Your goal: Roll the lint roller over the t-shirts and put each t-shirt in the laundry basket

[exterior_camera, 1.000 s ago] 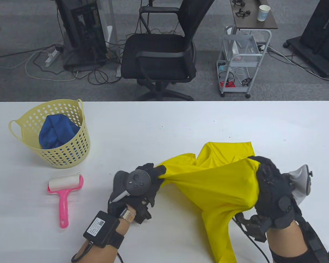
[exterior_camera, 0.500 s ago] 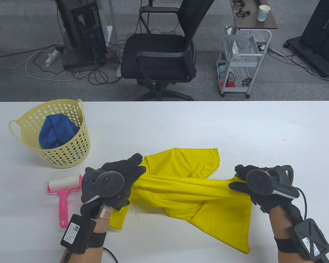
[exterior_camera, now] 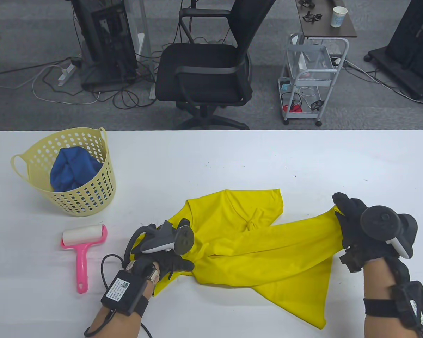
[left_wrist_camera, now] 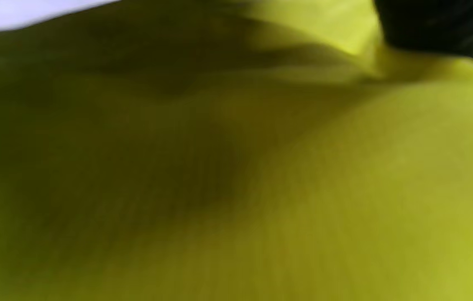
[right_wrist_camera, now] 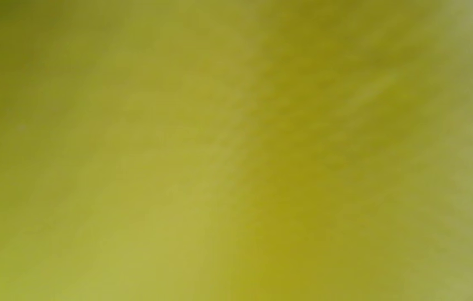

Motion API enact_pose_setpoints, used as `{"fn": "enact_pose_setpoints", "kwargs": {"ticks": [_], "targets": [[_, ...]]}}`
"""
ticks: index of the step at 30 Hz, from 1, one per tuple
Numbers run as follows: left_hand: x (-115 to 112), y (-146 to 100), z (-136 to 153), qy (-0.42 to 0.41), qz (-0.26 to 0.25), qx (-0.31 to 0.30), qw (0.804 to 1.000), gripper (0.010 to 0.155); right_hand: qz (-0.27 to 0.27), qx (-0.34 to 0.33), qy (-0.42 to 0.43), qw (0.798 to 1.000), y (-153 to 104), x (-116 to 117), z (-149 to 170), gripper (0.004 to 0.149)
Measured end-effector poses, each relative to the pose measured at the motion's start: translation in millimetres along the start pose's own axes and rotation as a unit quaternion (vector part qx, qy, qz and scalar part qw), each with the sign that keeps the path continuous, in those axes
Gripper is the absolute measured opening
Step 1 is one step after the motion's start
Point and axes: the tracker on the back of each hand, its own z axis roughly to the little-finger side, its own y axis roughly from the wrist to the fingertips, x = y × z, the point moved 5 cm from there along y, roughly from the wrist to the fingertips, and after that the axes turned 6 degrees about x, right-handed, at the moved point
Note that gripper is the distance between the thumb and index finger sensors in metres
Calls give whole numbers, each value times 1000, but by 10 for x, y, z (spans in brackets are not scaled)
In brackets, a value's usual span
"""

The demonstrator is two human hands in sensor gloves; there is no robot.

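A yellow t-shirt lies crumpled across the middle of the white table. My left hand grips its left edge, with the wrist turned so the tracker faces sideways. At the shirt's right end, my right hand holds a corner lifted and pulled taut. The pink lint roller with a white roll lies left of my left hand, untouched. The yellow laundry basket stands at the back left with a blue t-shirt inside. Yellow t-shirt fabric fills the left wrist view under a black glove; blurred yellow t-shirt fabric covers the right wrist view.
Beyond the table's far edge stand a black office chair, a small wire cart and a side table with a paper cup. Cables run over the floor at the left.
My left hand dropped toward the front edge and turned on its side. My right hand moved right and away, pulling the shirt's right corner out. The shirt now lies wider.
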Motion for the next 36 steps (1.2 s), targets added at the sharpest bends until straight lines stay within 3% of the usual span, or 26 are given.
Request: {"fn": "enact_pose_setpoints", "kwargs": {"ticks": [1, 3, 4, 6, 8, 10, 13, 15, 18, 20, 22, 25, 27, 29, 31, 32, 33, 35, 36], "targets": [[66, -1, 43, -5, -25, 2, 1000, 109, -3, 1, -18, 1000, 6, 15, 7, 47], [193, -47, 196, -46, -64, 19, 997, 74, -22, 2, -72, 997, 10, 58, 12, 49], [259, -92, 281, -70, -79, 28, 994, 63, -9, -2, -83, 997, 0, 40, 4, 51], [441, -225, 453, -108, -126, 41, 985, 47, 25, -8, -84, 996, -16, -22, -14, 57], [673, -405, 620, -144, -201, 41, 968, 33, 16, -28, -64, 997, -29, -38, -63, 62], [879, -621, 756, -176, -272, 44, 945, 30, 32, -45, -34, 998, -52, -94, -128, 65], [1047, -813, 852, -217, -334, 46, 916, 33, 1, -64, -24, 998, -67, -58, -217, 77], [1088, -877, 803, -265, -365, -4, 892, 38, -73, -65, -59, 993, -96, 145, -305, 87], [986, -747, 503, -238, -326, -99, 910, 53, -164, -64, -153, 972, -191, 554, -378, 99], [770, -521, 257, -110, -240, -79, 961, 80, -229, -47, -219, 947, -287, 907, -386, 108], [449, -276, 81, 40, -124, -39, 991, 110, -299, -31, -271, 914, -391, 1259, -376, 115], [3, -43, 31, 114, 29, 0, 993, 122, -370, -26, -299, 879, -500, 1600, -406, 118], [-211, 50, 78, 122, 91, 35, 988, 121, -387, -25, -295, 873, -547, 1788, -453, 108], [-124, 35, 60, 96, 45, 10, 994, 112, -341, -50, -320, 882, -485, 1733, -581, 96], [-11, 1, 55, 21, -22, 0, 1000, 78, -299, -56, -257, 917, -450, 1687, -692, 64], [36, -26, 75, -20, -60, 7, 998, 58, -272, -48, -244, 930, -446, 1674, -714, 56], [65, -49, 90, -15, -84, 31, 996, 49, -252, -57, -263, 930, -433, 1652, -739, 54], [246, -152, 103, 104, -115, 67, 986, 49, -211, -63, -315, 923, -398, 1557, -760, 52], [483, -295, 95, 151, -184, 72, 969, 49, -135, -79, -340, 927, -351, 1338, -825, 52]]}}
